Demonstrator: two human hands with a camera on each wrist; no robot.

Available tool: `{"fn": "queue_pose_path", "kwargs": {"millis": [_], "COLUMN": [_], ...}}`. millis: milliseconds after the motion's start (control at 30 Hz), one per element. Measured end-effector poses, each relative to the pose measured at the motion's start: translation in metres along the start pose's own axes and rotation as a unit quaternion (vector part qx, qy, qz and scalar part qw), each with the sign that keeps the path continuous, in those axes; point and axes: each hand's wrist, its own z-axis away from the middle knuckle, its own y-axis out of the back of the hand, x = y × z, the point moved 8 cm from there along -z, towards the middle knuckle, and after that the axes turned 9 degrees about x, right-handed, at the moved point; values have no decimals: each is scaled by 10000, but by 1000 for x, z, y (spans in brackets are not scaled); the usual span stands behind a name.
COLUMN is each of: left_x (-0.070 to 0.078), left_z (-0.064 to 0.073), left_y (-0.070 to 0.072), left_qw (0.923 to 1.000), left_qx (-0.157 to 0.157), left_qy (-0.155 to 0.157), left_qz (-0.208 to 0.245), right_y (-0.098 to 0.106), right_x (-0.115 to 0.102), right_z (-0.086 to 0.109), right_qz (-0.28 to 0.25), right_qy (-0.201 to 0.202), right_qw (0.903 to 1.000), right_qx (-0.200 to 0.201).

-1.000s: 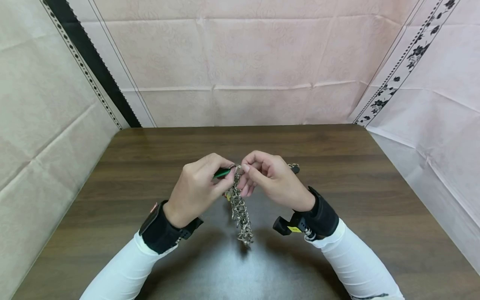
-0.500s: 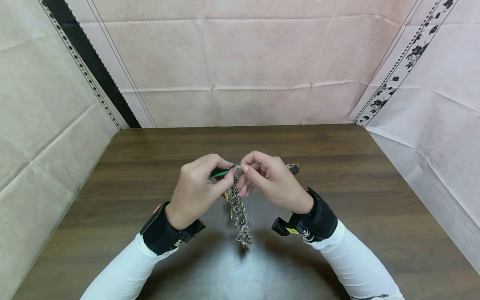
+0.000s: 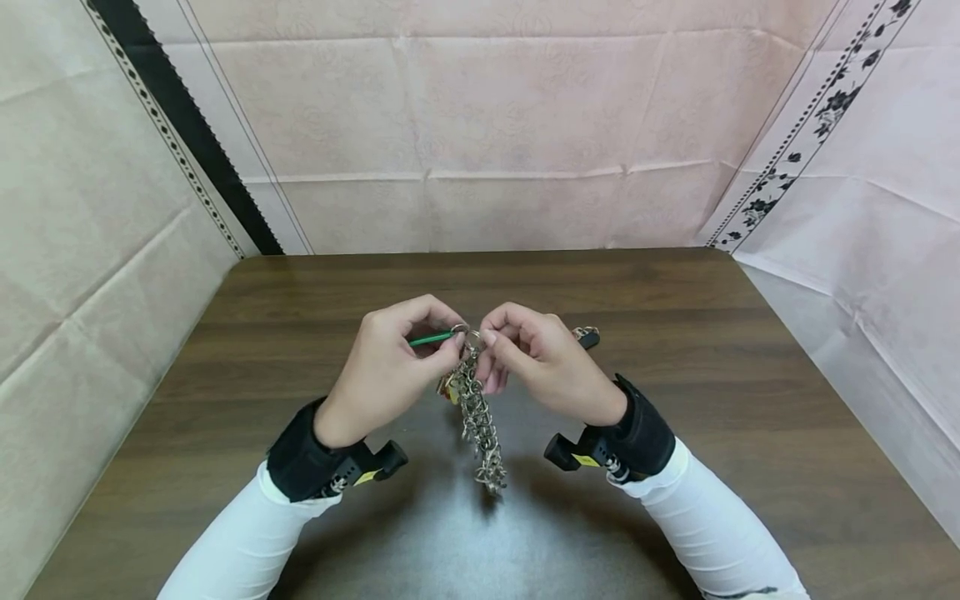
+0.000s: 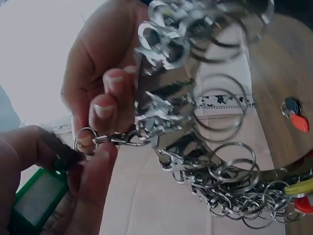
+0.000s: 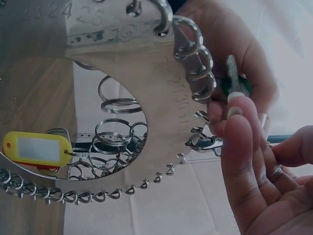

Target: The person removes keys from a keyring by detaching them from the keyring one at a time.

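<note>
A round metal plate point(image 5: 168, 103) with stamped numbers stands on edge between the hands. Its rim is lined with snap hooks point(image 4: 181, 152) bearing split rings point(image 4: 220, 105). My left hand point(image 3: 386, 362) pinches a green key tag point(image 4: 39, 198) with a key point(image 5: 232, 68) on it. From the other side my right hand point(image 3: 555, 362) pinches a snap hook point(image 4: 120, 139) and its split ring point(image 4: 77, 142) at the plate's rim. The fingertips of both hands are close together at this ring. A yellow key tag point(image 5: 41, 149) hangs from the plate, overlapping a red one point(image 5: 36, 165).
On the brown wooden table point(image 3: 675, 350), behind my right hand, lies a black key tag point(image 3: 590, 339). A red tag point(image 4: 299, 122) lies beside it in the left wrist view. Pale cloth point(image 3: 525, 125) hangs along the back and sides.
My left wrist has turned and the hand shifted slightly up, showing more of the green key tag, which now points left. The right hand and the plate stay nearly still.
</note>
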Motion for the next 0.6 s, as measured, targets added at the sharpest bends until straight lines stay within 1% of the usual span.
{"fn": "queue_pose_path", "kwargs": {"millis": [200,400,600], "left_x": [1,2,4], "left_z": [0,2,3], "left_y": [1,1,2], "left_qw": [9997,9989,9988], "left_qx": [-147,-344,-324], "left_qy": [-11,64,159], "left_qz": [-185,-302,-324], "right_y": [0,-1,-2], "right_x": [0,0,2], "right_z": [0,0,0], "right_qz": [-2,-35,-56], "right_qy": [58,76,47], "right_qw": [10000,10000,10000], "right_qx": [11,-2,37]}}
